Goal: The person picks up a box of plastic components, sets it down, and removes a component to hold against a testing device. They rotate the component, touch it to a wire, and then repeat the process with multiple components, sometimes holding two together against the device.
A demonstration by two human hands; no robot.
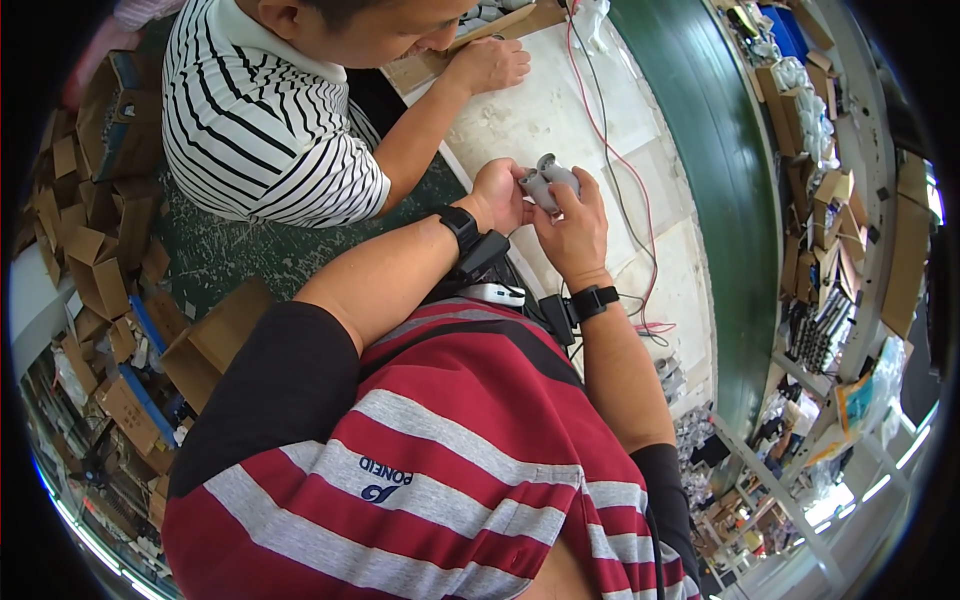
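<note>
Over the pale worktable (660,190) both my hands are closed around grey, rounded plastic pieces (540,190) with tube-like ends. My left hand (495,198) pinches them from the left side, and its fingertips are partly hidden. From the right, my right hand (577,232) grips the same pieces with thumb and bent fingers. Whether they are one joined part or two separate ones, I cannot tell. Each of my wrists wears a black band with a small device.
A co-worker in a striped shirt (265,130) stands close at the left, one hand (490,66) on the table near a carton of grey parts. A red cable (612,150) crosses the tabletop. Cardboard boxes (95,265) crowd the left; loaded shelves (820,200) line the right.
</note>
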